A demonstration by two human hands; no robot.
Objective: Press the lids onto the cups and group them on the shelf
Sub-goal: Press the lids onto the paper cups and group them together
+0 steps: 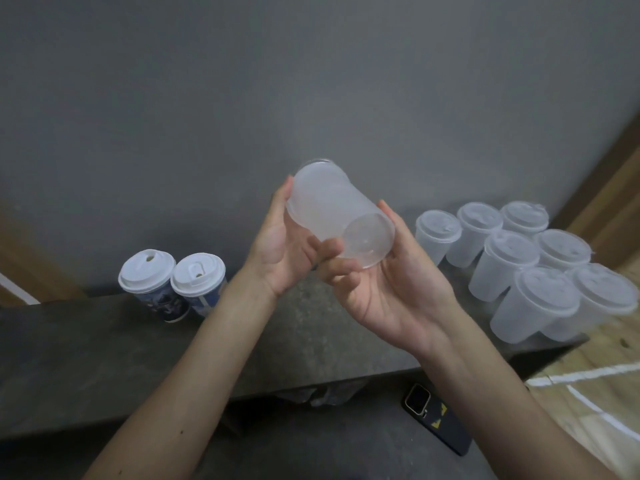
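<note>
While the frosted translucent plastic cup (325, 202) is gripped mid-frame between left hand (280, 251) and right hand (391, 289), its long axis is tilted: base lower right, rim, apparently lidded, upper left.

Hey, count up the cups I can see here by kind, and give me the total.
Translucent plastic cups with lids, standing on the shelf: 7
Translucent plastic cup held between the left hand and the right hand: 1
Printed paper cups with white lids: 2
Total: 10 cups
</note>
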